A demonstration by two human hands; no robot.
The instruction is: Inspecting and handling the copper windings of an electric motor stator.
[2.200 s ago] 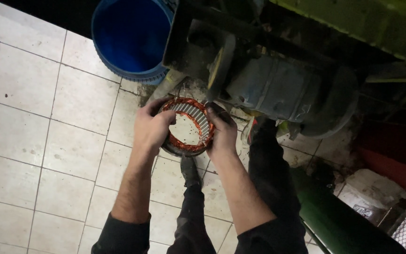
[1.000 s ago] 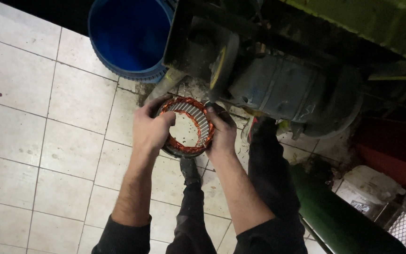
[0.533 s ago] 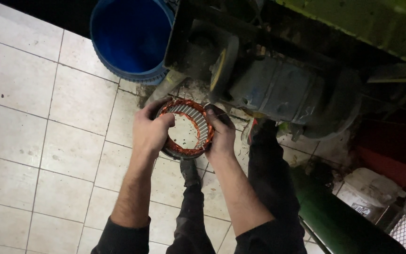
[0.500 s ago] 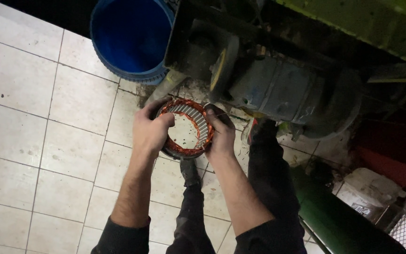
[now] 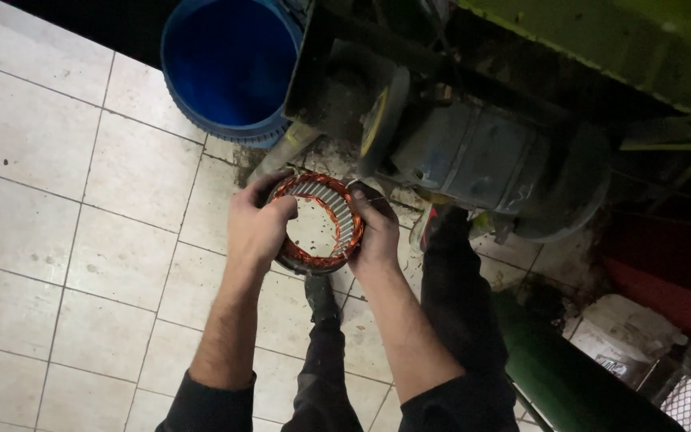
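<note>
A pale tiled floor [image 5: 81, 200] fills the left. A grimy grey motor housing [image 5: 481, 160] sits under a green machine frame [image 5: 601, 40], with a blue bucket [image 5: 229, 64] beside it. The stator ring [image 5: 317, 224], copper-wound, is out of any housing, held over the floor. The left hand [image 5: 256, 228] and right hand [image 5: 376, 232] each grip its rim. The ring's underside and the machine's dark interior are hard to make out.
</note>
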